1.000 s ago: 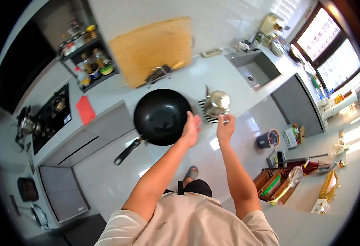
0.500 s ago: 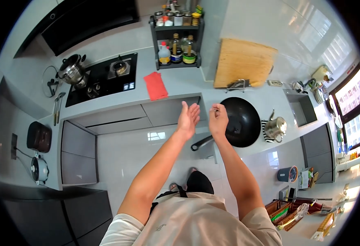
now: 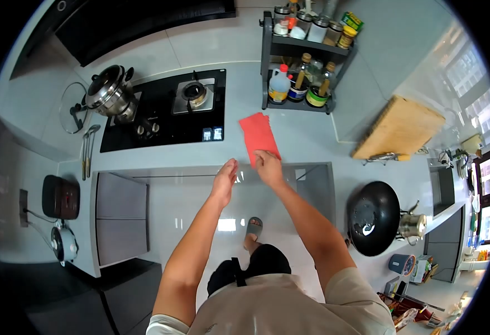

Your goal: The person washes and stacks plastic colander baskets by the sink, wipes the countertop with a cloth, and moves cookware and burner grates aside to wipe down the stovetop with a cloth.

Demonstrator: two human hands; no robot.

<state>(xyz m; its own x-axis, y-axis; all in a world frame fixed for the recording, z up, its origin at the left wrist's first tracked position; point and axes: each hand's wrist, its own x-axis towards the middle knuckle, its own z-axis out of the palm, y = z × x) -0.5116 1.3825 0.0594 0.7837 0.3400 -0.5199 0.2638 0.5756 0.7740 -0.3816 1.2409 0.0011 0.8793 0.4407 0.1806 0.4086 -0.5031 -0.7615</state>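
Note:
My right hand (image 3: 268, 167) is at the counter's front edge, its fingers curled over the near end of a red cloth (image 3: 257, 134); whether it grips the cloth is hard to make out. My left hand (image 3: 224, 180) hangs in the air left of the cloth, palm turned inward and fingers stretched, with nothing in it. Behind and left of the hands lies the black gas hob (image 3: 161, 131). A steel pot (image 3: 110, 92) with a lid stands on its left burner. The right burner (image 3: 193, 96) carries nothing.
A grey rack (image 3: 312, 47) holds bottles and jars. To the right are a black wok (image 3: 374, 218), a metal kettle (image 3: 412, 225), a wooden board (image 3: 401, 128) and a sink (image 3: 441, 187). Ladles (image 3: 87, 151) and a rice cooker (image 3: 65, 244) are on the left.
The view has swung left, from the wok and kettle toward the hob. My right hand has come to the red cloth. My left hand remains empty and apart from it.

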